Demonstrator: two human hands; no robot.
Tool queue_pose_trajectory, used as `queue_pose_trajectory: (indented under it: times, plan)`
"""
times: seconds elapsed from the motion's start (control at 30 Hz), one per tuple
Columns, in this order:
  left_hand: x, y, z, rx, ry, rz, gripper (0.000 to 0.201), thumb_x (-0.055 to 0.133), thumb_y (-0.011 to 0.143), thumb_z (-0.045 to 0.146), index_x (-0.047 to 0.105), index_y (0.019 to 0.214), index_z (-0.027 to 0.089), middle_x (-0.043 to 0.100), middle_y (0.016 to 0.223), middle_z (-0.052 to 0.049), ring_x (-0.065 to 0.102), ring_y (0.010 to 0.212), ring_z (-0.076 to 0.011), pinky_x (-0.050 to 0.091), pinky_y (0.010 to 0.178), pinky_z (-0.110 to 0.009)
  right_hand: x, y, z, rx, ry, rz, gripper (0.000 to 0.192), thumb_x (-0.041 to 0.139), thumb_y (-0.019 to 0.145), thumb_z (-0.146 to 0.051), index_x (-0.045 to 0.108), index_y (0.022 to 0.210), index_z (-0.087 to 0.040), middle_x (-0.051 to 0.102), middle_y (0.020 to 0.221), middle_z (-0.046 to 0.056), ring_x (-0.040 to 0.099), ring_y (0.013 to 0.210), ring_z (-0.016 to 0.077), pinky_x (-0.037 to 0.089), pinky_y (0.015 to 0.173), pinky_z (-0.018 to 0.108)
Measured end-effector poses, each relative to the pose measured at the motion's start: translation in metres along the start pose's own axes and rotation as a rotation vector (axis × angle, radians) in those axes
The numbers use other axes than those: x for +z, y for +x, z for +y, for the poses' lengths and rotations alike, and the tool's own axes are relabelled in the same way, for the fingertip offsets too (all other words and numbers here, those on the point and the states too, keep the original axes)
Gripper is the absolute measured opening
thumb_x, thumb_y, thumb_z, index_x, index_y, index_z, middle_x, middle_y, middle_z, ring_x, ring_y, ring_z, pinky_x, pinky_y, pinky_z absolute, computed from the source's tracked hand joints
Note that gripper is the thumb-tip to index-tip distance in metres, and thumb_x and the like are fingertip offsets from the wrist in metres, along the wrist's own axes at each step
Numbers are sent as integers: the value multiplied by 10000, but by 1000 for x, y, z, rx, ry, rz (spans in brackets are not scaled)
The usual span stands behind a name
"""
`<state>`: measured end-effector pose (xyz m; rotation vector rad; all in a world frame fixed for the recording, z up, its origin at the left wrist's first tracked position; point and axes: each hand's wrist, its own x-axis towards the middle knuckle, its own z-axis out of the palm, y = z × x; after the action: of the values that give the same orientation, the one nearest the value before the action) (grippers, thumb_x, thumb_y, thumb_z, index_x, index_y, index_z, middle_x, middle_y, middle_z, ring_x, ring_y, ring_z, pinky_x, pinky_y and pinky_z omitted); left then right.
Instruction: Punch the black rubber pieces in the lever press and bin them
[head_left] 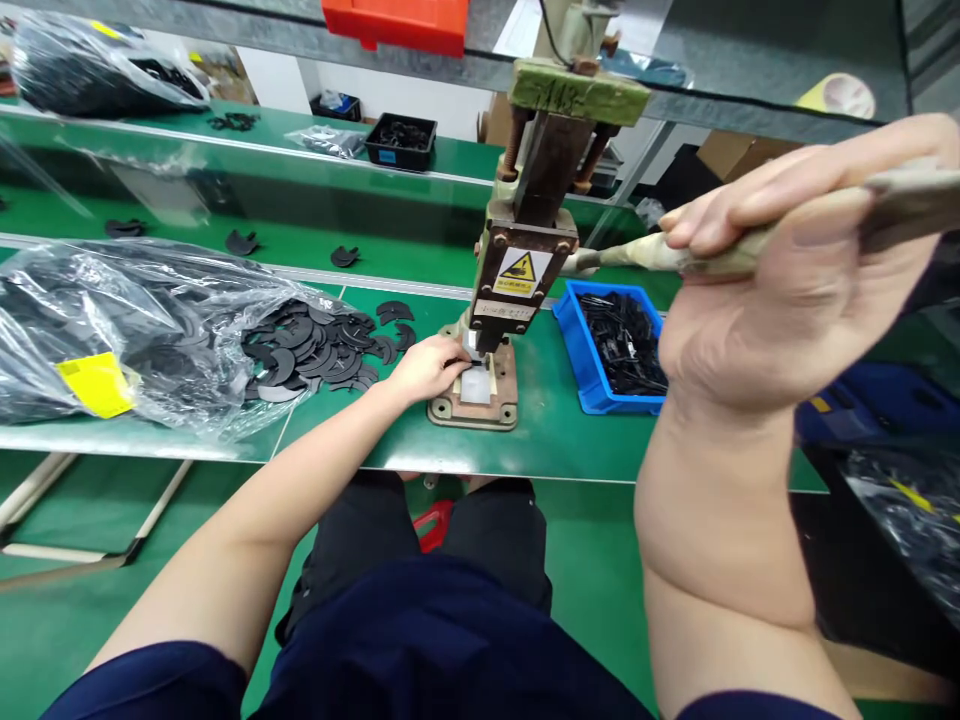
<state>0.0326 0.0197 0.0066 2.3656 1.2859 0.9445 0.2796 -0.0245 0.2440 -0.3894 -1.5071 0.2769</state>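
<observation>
A small hand press [525, 250] with a yellow warning label stands on the green bench. My right hand [787, 260] is closed around its long worn lever handle [720, 255], raised at the right. My left hand [429, 366] rests at the press base [480, 405], fingertips pinching a small part against the white block under the ram; the part itself is mostly hidden. A heap of flat black crescent-shaped pieces [315, 350] lies just left of that hand, spilling from a clear plastic bag [112, 330].
A blue bin [592, 375] with several black pieces sits right of the press. A black tray [401, 140] and another bag [82, 65] are on the back shelf, an orange box [397, 22] above. My knees are under the bench edge.
</observation>
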Motion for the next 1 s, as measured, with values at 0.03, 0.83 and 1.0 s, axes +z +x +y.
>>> queue_pose_trajectory:
  times: [0.03,0.83,1.0]
  plan:
    - [-1,2,1,28,12,-25,182,643,1017,277,811,1030,208,809,1092,-84,715,1081,-254,530,1021,-393,1,-2,2,0,6,23,322,711,944,-534,666,947,-216,532,782,-31,597,670,99,558,694,300]
    - [-19,-5,-13,-4,39,-51,244,631,1036,328,785,1183,208,810,1223,-75,714,1178,-247,511,1094,-399,-33,-154,16,-58,-174,-100,300,693,942,-456,692,700,-279,676,715,-42,720,957,203,510,1219,630]
    - [-60,-3,-59,-391,394,-51,312,646,1000,403,774,1197,198,784,1250,-131,678,1205,-332,495,1068,-452,-26,-160,19,-67,-174,-26,310,695,930,-429,643,671,-266,648,693,-43,713,934,206,520,1185,648]
